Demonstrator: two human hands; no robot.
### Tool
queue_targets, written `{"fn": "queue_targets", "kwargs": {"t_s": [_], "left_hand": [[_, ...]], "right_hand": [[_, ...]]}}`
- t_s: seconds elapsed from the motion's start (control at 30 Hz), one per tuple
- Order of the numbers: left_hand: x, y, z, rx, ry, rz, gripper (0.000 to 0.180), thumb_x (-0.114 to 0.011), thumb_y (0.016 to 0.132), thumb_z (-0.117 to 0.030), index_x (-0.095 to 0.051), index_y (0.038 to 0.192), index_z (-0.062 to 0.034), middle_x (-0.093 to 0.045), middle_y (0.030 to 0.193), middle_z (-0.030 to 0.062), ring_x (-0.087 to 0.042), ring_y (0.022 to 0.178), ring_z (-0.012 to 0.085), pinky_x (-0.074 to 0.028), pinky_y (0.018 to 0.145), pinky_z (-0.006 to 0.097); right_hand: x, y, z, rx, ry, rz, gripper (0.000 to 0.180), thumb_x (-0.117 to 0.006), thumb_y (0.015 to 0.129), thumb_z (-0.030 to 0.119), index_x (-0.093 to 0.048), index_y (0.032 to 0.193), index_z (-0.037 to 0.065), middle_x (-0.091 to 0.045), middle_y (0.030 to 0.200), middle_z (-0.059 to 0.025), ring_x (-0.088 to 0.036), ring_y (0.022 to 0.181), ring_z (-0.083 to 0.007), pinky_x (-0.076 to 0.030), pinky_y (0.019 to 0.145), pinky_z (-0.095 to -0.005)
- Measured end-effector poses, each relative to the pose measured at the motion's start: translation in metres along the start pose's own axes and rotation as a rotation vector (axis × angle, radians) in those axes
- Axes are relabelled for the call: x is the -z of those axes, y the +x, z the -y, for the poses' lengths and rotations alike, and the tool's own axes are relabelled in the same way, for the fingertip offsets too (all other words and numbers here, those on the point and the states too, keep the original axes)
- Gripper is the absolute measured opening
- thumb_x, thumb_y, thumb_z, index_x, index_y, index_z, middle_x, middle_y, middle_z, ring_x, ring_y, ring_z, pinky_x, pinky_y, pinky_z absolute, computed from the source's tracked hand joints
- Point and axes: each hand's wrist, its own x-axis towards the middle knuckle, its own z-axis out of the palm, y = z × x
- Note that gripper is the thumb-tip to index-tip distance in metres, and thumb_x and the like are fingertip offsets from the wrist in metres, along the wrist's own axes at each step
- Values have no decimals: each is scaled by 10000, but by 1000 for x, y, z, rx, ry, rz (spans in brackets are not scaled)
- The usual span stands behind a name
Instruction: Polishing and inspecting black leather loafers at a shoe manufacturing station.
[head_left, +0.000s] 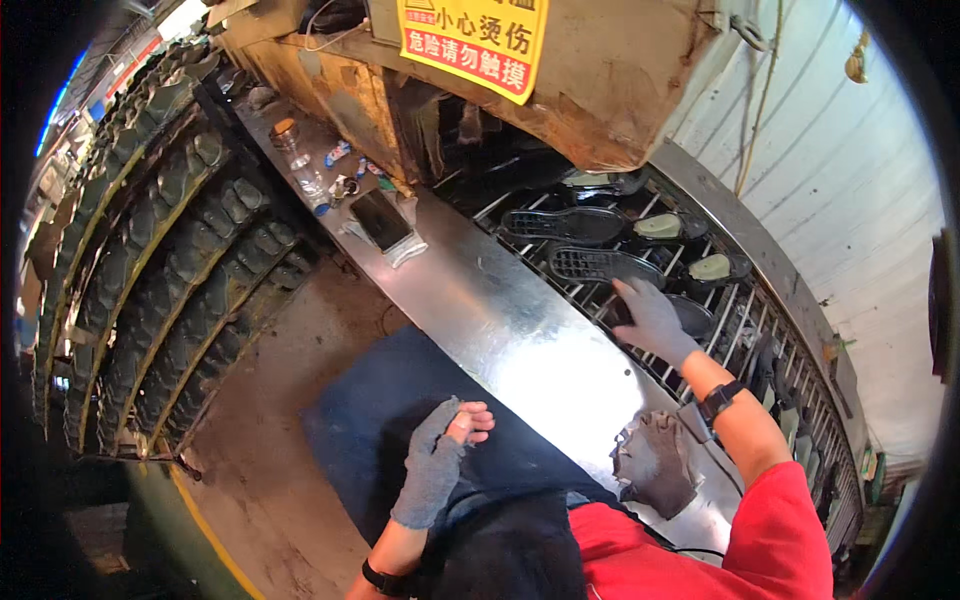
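Presently I'm watching, from my remote post, the gray-gloved right hand [655, 318] reaching over the rod rack [740, 330], fingers and thumb spread. It is partly covering a dark sole [692, 316]; I'm not managing to tell whether they are touching. Just beyond the fingers, a grid-patterned sole [592, 265] is lying on the rods, another black sole [560, 225] resting farther off. The left hand [440, 455] is hovering near the dark apron [395, 385], loosely curled, visibly holding nothing. Between the hands, the metal tabletop [480, 275] is gleaming, a crumpled brown glove [657, 465] lying on its nearer end.
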Motion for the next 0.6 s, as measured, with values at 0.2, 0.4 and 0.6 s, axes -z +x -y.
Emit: {"fn": "queue_targets", "kwargs": {"t_s": [0.2,0.4,0.6], "left_hand": [[8,6,8,139,-133,-56,461,-529,1121,-343,-618,1336,55,-710,1197,184,-717,1093,274,-600,942,393],[-11,32,19,217,-126,-30,536,-620,1090,-331,-557,1448,63,-697,1214,132,-676,1091,194,-552,952,312],[-6,2,-18,125,-126,-209,344,-513,1031,-15,-581,1367,26,-682,1160,55,-638,994,123,-537,908,295]], "right_hand": [[50,-27,32,-94,-43,39,723,-882,677,223,-616,1334,79,-562,1420,-207,-528,1344,-399,-466,1117,-468],[94,-23,128,578,482,235,733,-821,822,355,-569,1459,95,-633,1332,-166,-616,1235,-366,-501,1058,-462],[5,-57,-168,-1065,1188,-491,622,-789,911,571,-638,1267,84,-596,876,-34,-581,727,-156,-526,677,-330]]}}
